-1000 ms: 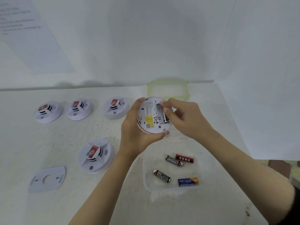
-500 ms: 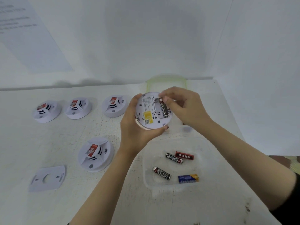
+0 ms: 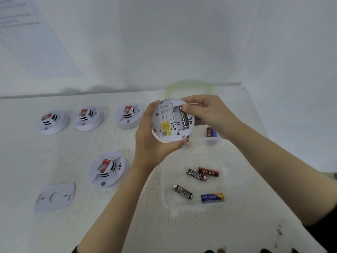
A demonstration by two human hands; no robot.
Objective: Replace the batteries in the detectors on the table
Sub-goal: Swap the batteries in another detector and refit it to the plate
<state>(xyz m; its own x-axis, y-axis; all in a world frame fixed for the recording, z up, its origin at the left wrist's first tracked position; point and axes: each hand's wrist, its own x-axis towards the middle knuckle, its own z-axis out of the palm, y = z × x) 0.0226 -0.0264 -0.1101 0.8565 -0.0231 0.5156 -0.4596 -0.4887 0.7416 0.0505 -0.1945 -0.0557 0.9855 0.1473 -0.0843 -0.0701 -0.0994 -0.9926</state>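
**Battery Seating: Held Detector, Back Face Toward the Camera**

1. Right-hand fingers [image 3: 187, 106]: curled, with the tips closed on the upper end of the seated battery [image 3: 185, 119]. The right hand [image 3: 209, 114] reaches in from the desk's right edge.
2. Seated battery: black-jacketed. It lies lengthwise in the right slot of the open compartment.
3. Left-hand fingers [image 3: 182, 141]: wrapped round the rim of the held detector [image 3: 172, 123], thumb at the top and fingertips at the bottom. The left hand [image 3: 153, 141] grips it from behind.
4. Held detector: raised above the desk [image 3: 91, 225], right of centre and toward the far edge. A printed label and a yellow sticker [image 3: 165, 127] are visible on its back.
5. Front container [image 3: 165, 201]: clear, on the desk toward the right edge, below the hands. It holds four loose batteries: two black ones [image 3: 196, 174] [image 3: 182, 191], a red one [image 3: 208, 171] and a blue-and-yellow one [image 3: 212, 197].
6. Rear container [image 3: 211, 141]: clear, partly hidden behind the right hand. It has red and blue battery ends showing inside.
7. Green-rimmed lid [image 3: 187, 86]: at the far edge, behind the held detector.
8. Far edge, left part: a row of the left row detector [image 3: 52, 122], middle row detector [image 3: 88, 118] and right row detector [image 3: 128, 115], all face up.
9. Fourth detector [image 3: 107, 169]: left of the front container, face up.
10. Mounting plate [image 3: 54, 197]: flat, toward the near left corner.
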